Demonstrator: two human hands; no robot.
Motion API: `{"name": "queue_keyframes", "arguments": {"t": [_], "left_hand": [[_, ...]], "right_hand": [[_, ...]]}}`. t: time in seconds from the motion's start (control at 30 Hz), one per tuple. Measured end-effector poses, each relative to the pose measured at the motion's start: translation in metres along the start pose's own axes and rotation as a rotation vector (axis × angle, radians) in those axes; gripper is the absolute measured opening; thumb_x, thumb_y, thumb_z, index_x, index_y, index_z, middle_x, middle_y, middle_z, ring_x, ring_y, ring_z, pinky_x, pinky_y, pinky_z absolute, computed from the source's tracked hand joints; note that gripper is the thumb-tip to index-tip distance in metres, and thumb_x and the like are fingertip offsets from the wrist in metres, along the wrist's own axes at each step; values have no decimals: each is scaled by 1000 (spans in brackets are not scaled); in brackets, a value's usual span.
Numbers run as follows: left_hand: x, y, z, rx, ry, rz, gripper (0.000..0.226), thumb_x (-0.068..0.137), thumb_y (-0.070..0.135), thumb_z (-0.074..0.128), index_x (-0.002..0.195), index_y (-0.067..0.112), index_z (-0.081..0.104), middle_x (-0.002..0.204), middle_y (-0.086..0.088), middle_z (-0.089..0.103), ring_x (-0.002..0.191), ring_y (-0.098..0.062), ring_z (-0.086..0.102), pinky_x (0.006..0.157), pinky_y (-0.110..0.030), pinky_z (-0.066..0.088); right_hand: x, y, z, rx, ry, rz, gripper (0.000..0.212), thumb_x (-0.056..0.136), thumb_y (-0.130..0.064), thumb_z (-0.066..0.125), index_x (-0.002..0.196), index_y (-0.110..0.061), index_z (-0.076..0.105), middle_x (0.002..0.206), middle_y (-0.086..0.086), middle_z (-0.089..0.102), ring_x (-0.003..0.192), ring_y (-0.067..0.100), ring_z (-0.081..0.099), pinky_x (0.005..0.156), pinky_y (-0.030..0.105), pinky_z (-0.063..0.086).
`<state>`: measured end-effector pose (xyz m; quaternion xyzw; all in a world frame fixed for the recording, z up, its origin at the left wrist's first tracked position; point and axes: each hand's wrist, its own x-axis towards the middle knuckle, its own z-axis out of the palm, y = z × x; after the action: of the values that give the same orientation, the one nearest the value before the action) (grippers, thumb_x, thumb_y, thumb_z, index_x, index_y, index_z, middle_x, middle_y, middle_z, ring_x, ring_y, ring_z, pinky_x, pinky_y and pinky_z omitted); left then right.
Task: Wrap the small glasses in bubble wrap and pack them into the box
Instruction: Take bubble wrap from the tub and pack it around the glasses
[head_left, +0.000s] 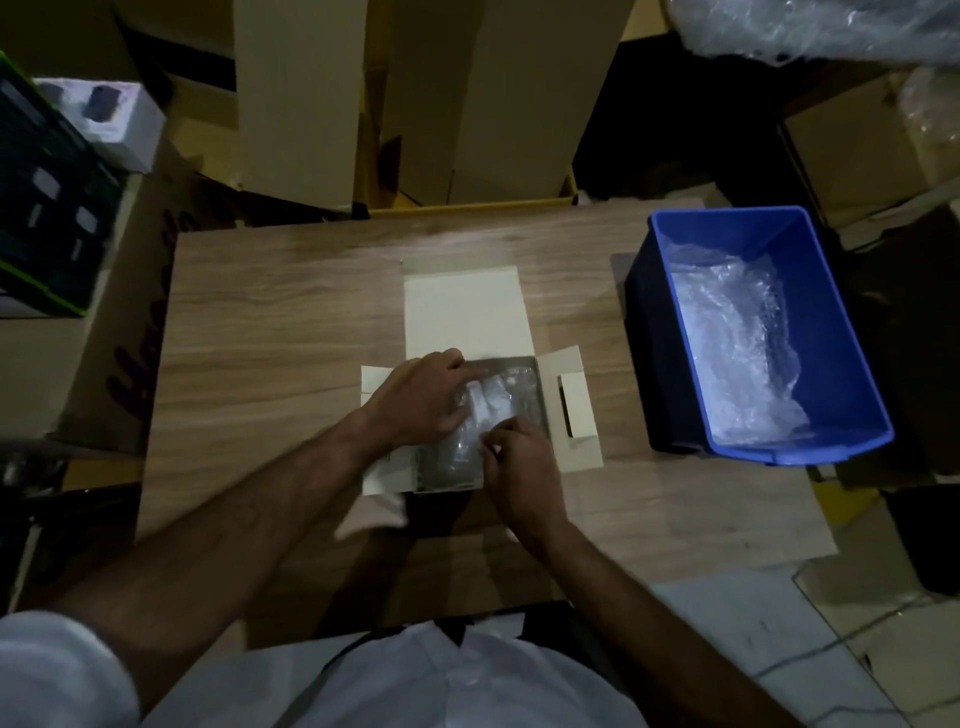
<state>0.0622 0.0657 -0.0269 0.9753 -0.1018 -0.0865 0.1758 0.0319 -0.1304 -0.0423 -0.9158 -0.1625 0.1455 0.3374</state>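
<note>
Both hands in the box (462, 312), mid-counter toward the near edge, flaps open. Left hand (421, 400) lies fingers-down on the bubble-wrapped glasses (493, 405) inside; right hand (519, 467) pinches the wrap at its near side. Bundle likely light, squashy outside, brittle inside, film slippery, so hold around the padded body, not loose edges, and press gently. Spare bubble wrap (737, 353) sits in the blue bin (831, 322) at the counter's right edge.

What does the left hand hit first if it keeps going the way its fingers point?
The left hand points right, across the open box. First contact would likely be the bubble-wrapped bundle inside, already at its fingertips; depth is unclear, and beyond it stands the box's right wall.
</note>
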Motion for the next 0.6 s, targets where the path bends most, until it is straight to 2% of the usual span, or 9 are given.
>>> {"name": "queue_keyframes", "arguments": {"t": [0.13,0.2,0.3,0.43,0.6], "left_hand": [[-6,-1,-1,-11,-5,-65,67,78,38,75,139,30,51,110,3,57,98,-20,58,80,-36,47],[-9,1,-2,-35,19,-96,70,74,36,80,138,27,52,111,1,56,98,-21,57,82,-37,47],[-15,2,-3,-101,64,-112,70,69,34,86,130,24,53,110,0,55,95,-22,55,81,-37,48],[-16,1,-5,-133,72,-130,70,64,37,89,122,27,52,110,0,52,96,-19,53,79,-36,49],[-9,3,-12,-19,8,-116,52,64,40,91,109,30,66,103,2,45,94,-19,50,74,-34,47]], "right_hand": [[-3,-2,2,-19,-17,-21,30,98,-20,61,127,-20,64,123,3,61,102,13,60,90,31,56],[-4,-2,5,-96,-46,-65,36,98,-21,61,134,-20,60,125,6,57,102,15,59,87,28,55],[-2,-4,10,-188,-63,-107,38,100,-19,59,138,-16,57,122,10,54,91,14,58,76,19,48],[1,-9,15,-205,-92,-88,42,100,-20,57,140,-10,49,124,16,50,89,21,60,78,33,60],[8,-12,15,-224,-142,-69,47,99,-28,61,140,-10,48,131,16,49,99,22,61,87,34,57]]}}
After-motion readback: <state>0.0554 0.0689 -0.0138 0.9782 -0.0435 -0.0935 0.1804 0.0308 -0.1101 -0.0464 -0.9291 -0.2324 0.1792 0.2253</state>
